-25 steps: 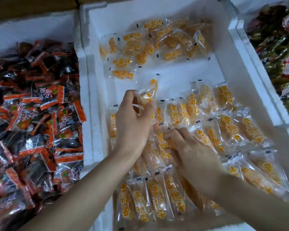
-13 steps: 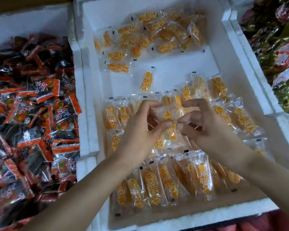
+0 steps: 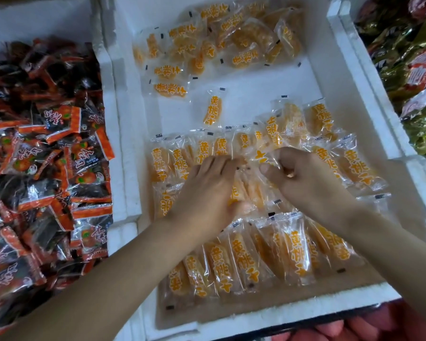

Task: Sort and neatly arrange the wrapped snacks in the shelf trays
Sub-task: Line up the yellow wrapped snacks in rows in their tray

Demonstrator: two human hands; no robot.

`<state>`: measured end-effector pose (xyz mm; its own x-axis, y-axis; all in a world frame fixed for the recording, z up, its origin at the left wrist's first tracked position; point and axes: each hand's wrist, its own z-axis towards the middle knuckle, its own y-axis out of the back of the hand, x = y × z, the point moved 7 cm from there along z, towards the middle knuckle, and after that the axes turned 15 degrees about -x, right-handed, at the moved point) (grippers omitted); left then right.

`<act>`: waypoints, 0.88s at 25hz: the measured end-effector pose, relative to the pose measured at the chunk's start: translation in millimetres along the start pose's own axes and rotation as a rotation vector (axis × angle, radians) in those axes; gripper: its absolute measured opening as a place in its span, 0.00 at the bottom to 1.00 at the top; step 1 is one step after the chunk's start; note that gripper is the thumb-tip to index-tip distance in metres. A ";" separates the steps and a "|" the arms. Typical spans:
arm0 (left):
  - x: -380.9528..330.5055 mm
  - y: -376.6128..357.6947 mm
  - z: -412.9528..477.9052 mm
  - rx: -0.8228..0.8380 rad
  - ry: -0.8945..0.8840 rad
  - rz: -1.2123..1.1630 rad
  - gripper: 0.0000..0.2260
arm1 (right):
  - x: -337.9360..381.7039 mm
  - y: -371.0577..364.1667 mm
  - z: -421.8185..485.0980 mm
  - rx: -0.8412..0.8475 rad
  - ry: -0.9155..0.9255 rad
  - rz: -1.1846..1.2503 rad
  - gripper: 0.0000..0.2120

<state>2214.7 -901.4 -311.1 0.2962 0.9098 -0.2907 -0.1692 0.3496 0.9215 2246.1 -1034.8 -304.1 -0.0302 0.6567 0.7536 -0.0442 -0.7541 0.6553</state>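
Left hand and right hand each pinch an end of one packet above the middle row, mid-tray; best laid label-up, parallel, evenly overlapping its neighbours; pile at far edge not yet sorted.

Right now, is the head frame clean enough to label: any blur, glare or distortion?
Head view: dim and soft throughout; left hand, right hand and the pack they pinch are motion-smeared; dark snacks show wrapper glints; the wide-angle lens slightly bows the tray wall.
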 end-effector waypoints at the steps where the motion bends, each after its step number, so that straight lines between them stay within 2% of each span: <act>1: 0.5 -5.5 -1.8 0.081 -0.036 0.067 0.34 | -0.7 -1.7 -0.2 -0.021 -0.008 -0.004 0.10; 2: 0.8 -8.7 -2.7 0.118 -0.056 0.093 0.36 | -0.3 -3.5 -0.9 -0.035 -0.015 0.007 0.10; 4: -0.1 -8.3 -3.4 0.128 -0.069 0.098 0.37 | 1.2 -10.7 -4.1 -0.011 0.032 -0.002 0.17; 8: 1.5 -6.7 -4.6 0.120 -0.055 0.063 0.36 | 4.1 -19.5 -15.9 0.011 0.283 -0.214 0.23; 11: -0.1 -4.5 -5.0 0.103 -0.050 0.004 0.34 | 2.0 -18.1 -18.9 -0.030 0.447 -0.413 0.19; 14: 6.1 3.6 0.4 0.040 -0.042 -0.040 0.27 | 10.5 -15.6 -16.4 -0.048 0.580 -0.433 0.17; 17: 30.0 15.2 24.8 -0.143 -0.024 0.011 0.19 | 25.3 -14.2 12.1 -0.077 0.503 -0.274 0.12; 20: 65.2 10.2 68.8 -0.162 0.157 -0.002 0.20 | 35.4 -27.5 64.9 -0.119 0.372 -0.127 0.13; 22: 90.5 2.9 97.9 -0.171 0.223 0.054 0.22 | 33.8 -49.3 101.6 -0.074 0.215 -0.129 0.17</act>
<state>2333.1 -839.9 -309.6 0.0719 0.9483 -0.3092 -0.3409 0.3147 0.8858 2348.7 -976.8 -305.6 -0.2310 0.7409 0.6307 -0.1343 -0.6663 0.7335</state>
